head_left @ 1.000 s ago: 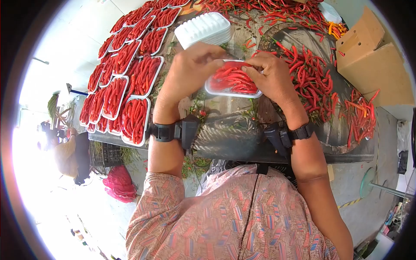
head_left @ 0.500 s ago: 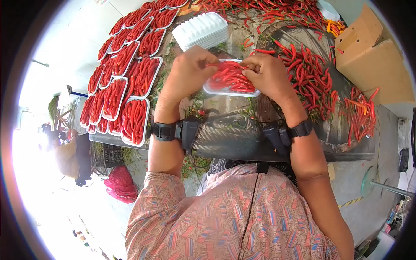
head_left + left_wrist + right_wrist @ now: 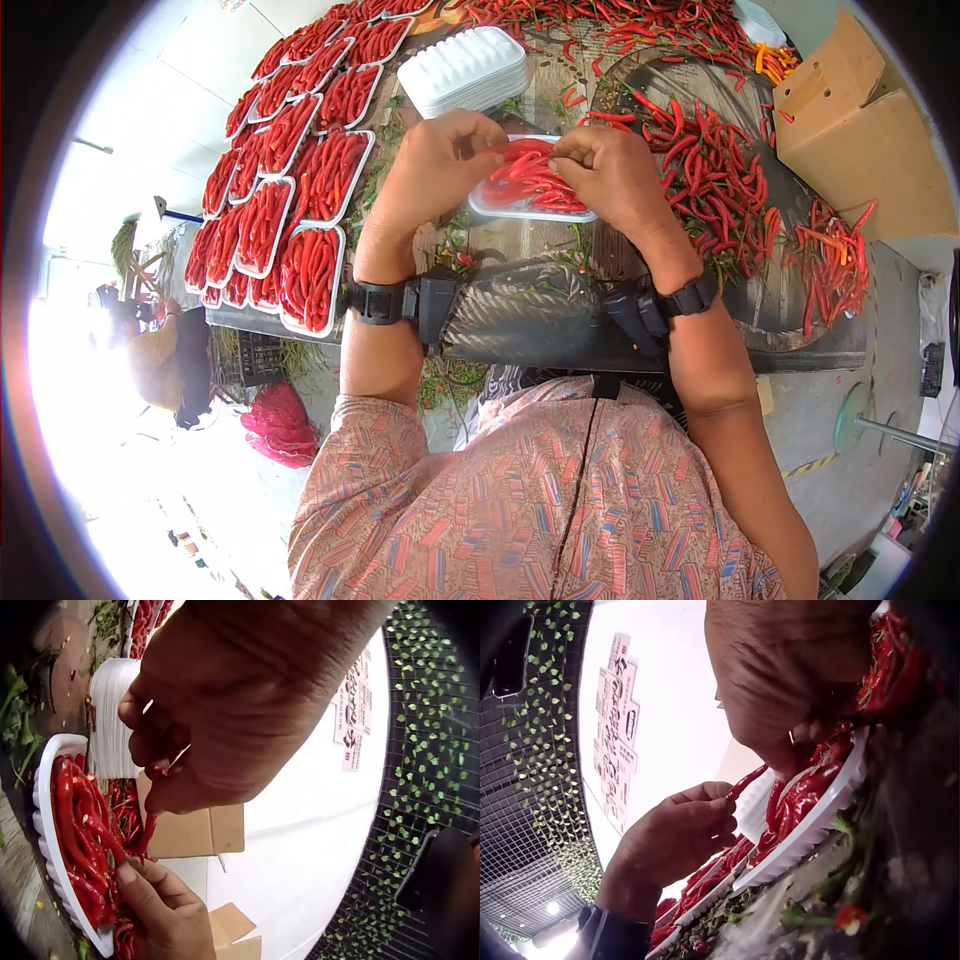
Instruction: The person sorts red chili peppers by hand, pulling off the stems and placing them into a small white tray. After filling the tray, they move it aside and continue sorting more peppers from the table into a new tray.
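The left hand (image 3: 435, 165) and the right hand (image 3: 620, 175) operate above one white tray (image 3: 530, 214), which lies on the table (image 3: 515, 242) in front of the torso. The tray holds a layer of red peppers (image 3: 530, 185); part of its base shows at the side nearer the left hand.

Grip state, left hand: grasping. The thumb and fingertips pinch one slender red pepper (image 3: 746, 781) above the tray — its free end points toward the right hand in the right wrist view. Grip state, right hand: grasping. The thumb and fingers pinch the end of another pepper (image 3: 105, 838), which lies over the layer in the tray.

Surrounding items are located as follows. A stack of white trays (image 3: 465, 70) stands just beyond the work tray, toward the left hand's side. Filled trays (image 3: 312, 280) lie close together along the left side of the table, some overlapping others. A loose heap of red peppers (image 3: 715, 180) lies to the right of the right hand; a smaller cluster (image 3: 832, 270) with some orange pieces lies farther right. An open cardboard box (image 3: 865, 150) is at the right edge — flaps raised. Each forearm carries a black strap with a device: left device (image 3: 435, 308), right device (image 3: 635, 315). A pink bag (image 3: 280, 425) lies on the floor at left.
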Tool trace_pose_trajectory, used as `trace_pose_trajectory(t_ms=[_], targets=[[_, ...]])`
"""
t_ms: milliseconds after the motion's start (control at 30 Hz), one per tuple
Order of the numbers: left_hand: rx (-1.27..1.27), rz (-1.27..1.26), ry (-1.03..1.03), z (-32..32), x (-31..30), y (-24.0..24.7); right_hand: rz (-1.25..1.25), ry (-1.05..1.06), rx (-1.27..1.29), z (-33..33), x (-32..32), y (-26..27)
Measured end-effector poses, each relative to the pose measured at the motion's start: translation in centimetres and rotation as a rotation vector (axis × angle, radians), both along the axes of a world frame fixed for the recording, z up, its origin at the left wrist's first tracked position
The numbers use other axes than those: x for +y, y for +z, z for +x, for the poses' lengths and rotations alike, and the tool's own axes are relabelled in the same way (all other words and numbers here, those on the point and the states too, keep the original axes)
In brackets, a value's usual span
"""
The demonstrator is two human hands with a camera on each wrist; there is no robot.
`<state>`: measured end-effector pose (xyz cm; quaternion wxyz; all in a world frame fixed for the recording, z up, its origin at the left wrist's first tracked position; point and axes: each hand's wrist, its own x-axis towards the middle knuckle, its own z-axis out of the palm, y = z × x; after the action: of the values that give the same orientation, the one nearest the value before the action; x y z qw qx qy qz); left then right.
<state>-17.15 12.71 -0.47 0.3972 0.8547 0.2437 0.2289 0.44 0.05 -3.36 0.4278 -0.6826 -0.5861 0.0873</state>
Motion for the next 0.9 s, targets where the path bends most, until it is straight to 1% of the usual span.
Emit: trace_pose_trajectory(t_ms=[33,167,233,267,333,433,567,667,733,900], targets=[[0.002,0.001,-0.02,0.0,0.0,0.0,0.003,0.006,0.06,0.0,0.1,-0.2],[0.048,-0.043,-0.065,0.0,-0.4,0.2,0.004,0.016,0.067,-0.1,0.2,-0.6],[0.108,0.016,-0.037,0.1,-0.9,0.7,-0.033,0.049,0.137,0.2,-0.1,0.0],[0.109,0.015,-0.036,0.1,-1.1,0.6,-0.033,0.051,0.137,0.4,-0.3,0.3],[0.124,0.108,-0.017,0.2,-1.2,0.6,-0.077,0.059,0.058,0.7,-0.5,0.8],[0.132,0.159,-0.044,0.3,-1.1,0.2,-0.096,0.047,0.106,1.0,-0.6,1.0],[0.174,0.143,-0.05,0.3,-1.1,0.3,-0.106,0.04,0.112,1.0,-0.7,1.1],[0.205,0.178,-0.044,0.4,-1.0,0.0,-0.108,0.086,0.087,0.9,-0.7,1.0],[0.228,0.124,-0.048,0.5,-1.1,0.0,-0.13,0.094,0.125,0.7,-0.6,0.7],[0.209,0.105,-0.059,0.6,-1.4,0.3,-0.092,0.105,0.091,0.7,-0.6,0.8]])
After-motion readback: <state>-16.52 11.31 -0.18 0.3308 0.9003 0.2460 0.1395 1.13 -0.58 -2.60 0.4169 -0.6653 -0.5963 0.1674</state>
